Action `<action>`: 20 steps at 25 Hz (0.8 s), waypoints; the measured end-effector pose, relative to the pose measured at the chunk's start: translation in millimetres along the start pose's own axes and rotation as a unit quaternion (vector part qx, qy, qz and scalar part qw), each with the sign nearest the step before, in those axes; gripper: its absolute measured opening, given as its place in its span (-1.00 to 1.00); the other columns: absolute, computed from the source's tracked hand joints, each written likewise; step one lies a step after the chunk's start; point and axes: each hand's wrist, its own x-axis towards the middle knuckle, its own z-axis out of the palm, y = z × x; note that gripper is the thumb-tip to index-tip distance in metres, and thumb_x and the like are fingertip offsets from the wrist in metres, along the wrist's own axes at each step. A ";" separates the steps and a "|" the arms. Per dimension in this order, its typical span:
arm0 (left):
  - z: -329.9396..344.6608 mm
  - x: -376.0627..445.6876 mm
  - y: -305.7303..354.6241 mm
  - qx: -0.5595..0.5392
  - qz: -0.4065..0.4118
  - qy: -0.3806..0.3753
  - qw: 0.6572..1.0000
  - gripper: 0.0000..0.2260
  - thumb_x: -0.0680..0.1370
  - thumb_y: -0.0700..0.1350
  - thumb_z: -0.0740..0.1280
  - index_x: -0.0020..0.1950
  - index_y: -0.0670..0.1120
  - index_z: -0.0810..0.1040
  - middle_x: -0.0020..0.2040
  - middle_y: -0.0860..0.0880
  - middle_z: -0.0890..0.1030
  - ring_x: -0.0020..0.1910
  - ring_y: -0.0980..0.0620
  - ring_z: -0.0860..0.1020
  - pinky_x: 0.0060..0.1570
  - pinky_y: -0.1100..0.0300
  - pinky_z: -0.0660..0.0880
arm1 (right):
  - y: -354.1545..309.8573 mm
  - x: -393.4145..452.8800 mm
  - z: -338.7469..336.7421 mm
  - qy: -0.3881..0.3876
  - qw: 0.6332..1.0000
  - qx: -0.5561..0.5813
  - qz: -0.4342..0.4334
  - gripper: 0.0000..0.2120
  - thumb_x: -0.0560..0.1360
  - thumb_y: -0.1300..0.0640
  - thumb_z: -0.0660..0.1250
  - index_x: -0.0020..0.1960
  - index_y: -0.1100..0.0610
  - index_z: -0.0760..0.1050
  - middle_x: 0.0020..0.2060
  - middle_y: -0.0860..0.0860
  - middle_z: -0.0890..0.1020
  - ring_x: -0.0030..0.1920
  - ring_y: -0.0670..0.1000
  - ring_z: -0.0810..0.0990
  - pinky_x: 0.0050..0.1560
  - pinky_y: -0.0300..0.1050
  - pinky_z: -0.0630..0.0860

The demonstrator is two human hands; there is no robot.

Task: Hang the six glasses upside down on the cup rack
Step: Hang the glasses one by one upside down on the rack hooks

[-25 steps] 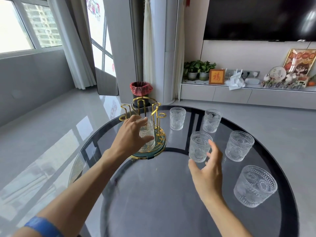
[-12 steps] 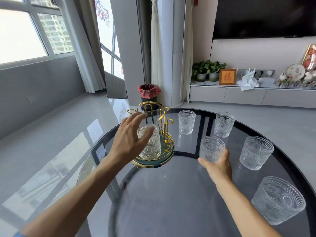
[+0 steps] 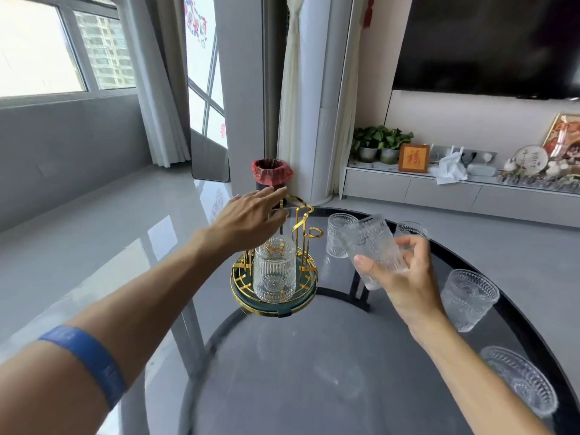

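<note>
Gold wire cup rack [image 3: 284,265] standing on a round dark glass table [image 3: 314,372], toward its far left part. One glass [image 3: 274,274] already hung upside down on the rack's near side, mouth down inside the green base ring. Left hand [image 3: 251,218] hovering over the rack's top loops, fingers spread and loose, nothing held; whether the fingertips touch the wire, cannot tell. Blue band [image 3: 88,359] round the left forearm.

Just right of the rack, raised off the table: second glass [image 3: 373,246], tilted, wrapped by the right hand [image 3: 405,277], thumb across the near side and fingers curled round the far side. Slightly blurred, so which end points up, hard to say.

Right of the rack and still upright on the table: far glass [image 3: 337,235] partly behind the held one, another rim [image 3: 412,230] peeking out behind the right hand's fingers, third glass [image 3: 467,298] beyond the right wrist, fourth [image 3: 521,381] nearest the table's right edge by the forearm.

Behind the rack, on the grey floor: bin with red liner [image 3: 271,177]. Farther right of it, low white cabinet [image 3: 439,191] with potted plants [image 3: 378,144] and a small red-and-gold frame [image 3: 413,157].
</note>
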 end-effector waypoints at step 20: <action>8.2 -2.2 -6.4 -0.046 -0.006 -0.030 0.998 -0.52 0.64 0.12 -0.04 0.59 0.20 0.09 0.64 -0.11 0.01 0.55 -0.15 0.21 0.37 -0.13 0.26 | -46.9 43.0 64.7 -0.161 0.914 -0.294 -0.229 -0.56 0.22 -0.04 0.58 -0.01 -0.04 0.45 -0.03 -0.14 0.56 -0.05 -0.04 0.51 -0.17 -0.13 0.36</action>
